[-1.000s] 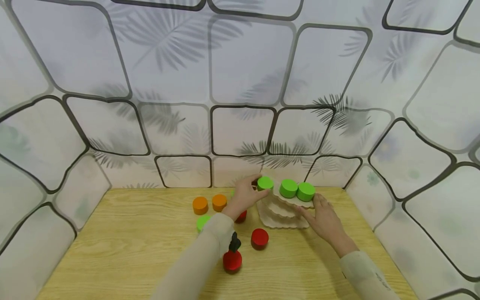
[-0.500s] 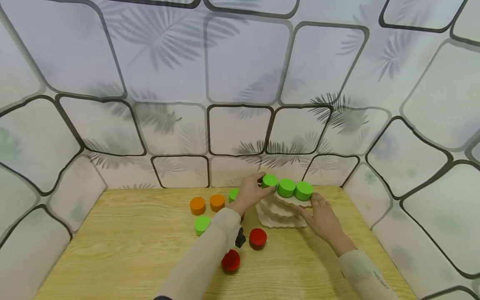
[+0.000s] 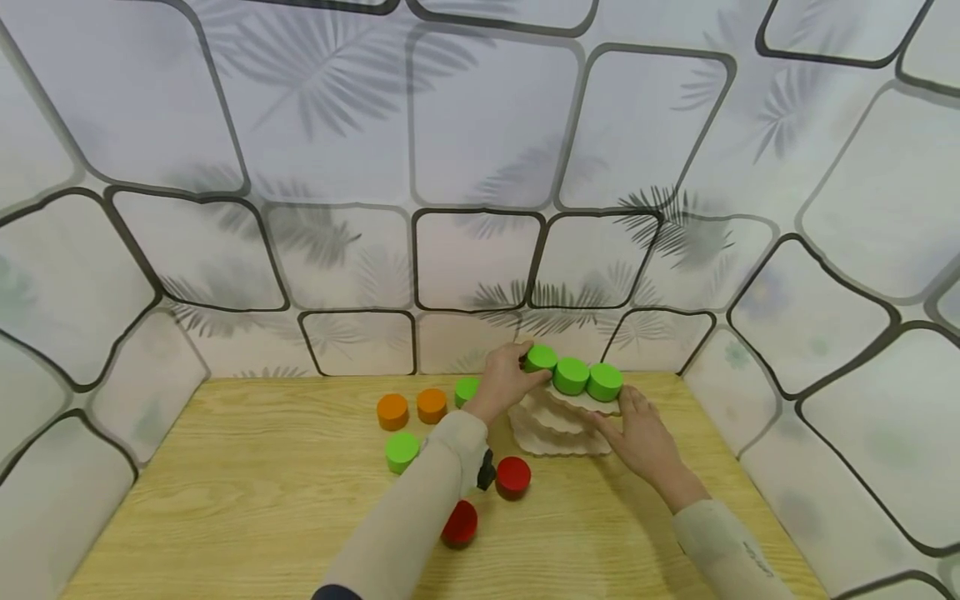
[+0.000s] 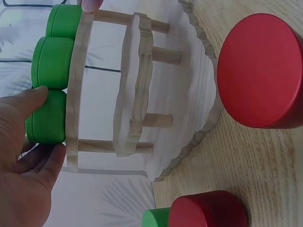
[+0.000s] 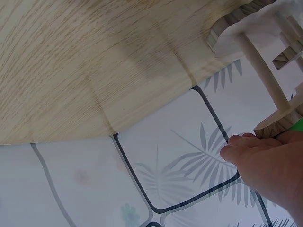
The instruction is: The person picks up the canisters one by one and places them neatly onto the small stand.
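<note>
A wooden three-tier stand (image 3: pixel 558 446) with wavy-edged boards and round posts stands near the back of the table. Three green round tins (image 3: pixel 572 377) sit in a touching row on its top board. My left hand (image 3: pixel 504 385) pinches the leftmost green tin (image 4: pixel 49 118), thumb on one side and fingers on the other. At the right end of the top board, my right hand (image 3: pixel 643 442) grips the board's edge, its thumb at the front. In the right wrist view, part of that grip is cut off by the frame.
Two orange tins (image 3: pixel 392 412) and a green tin (image 3: pixel 402 452) lie left of my left forearm; another green tin (image 3: pixel 466 391) is behind it. Red tins (image 3: pixel 513 477) stand in front of the stand, one (image 3: pixel 461 525) partly behind my sleeve. A patterned wall (image 3: pixel 360 342) closes the table's back.
My left hand has moved slightly right with the leftmost green tin, closing the gap to the middle tin. The right hand keeps its place on the stand. The view has shifted slightly.
</note>
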Motion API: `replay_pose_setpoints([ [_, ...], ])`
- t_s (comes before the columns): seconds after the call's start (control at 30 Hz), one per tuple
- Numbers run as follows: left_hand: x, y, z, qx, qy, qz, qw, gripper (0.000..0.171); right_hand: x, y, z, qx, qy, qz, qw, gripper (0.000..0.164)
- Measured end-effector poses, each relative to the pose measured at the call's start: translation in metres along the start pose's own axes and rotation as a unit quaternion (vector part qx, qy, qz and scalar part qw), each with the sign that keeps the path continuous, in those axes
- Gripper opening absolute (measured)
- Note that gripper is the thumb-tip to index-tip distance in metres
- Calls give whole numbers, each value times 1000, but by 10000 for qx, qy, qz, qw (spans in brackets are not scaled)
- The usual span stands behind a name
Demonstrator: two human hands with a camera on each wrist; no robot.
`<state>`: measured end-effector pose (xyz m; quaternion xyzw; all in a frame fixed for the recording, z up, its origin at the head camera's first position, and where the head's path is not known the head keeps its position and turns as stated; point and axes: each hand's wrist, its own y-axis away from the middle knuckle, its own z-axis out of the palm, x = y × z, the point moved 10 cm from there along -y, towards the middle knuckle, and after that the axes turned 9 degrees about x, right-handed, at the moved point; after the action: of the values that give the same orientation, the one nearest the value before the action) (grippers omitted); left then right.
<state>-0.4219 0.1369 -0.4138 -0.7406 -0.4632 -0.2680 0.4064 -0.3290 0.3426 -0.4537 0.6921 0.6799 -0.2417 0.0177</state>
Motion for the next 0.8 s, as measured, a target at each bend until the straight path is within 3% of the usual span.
replay_pose_setpoints([
  [0.6,7,-7,4,165,-309,428,9985,65,0,0,1,3,40,-52,10000,94],
  [0.8,6,-9,5,101,-367,421,9984,65,-1,0,1,-39,45,-27,10000,96],
])
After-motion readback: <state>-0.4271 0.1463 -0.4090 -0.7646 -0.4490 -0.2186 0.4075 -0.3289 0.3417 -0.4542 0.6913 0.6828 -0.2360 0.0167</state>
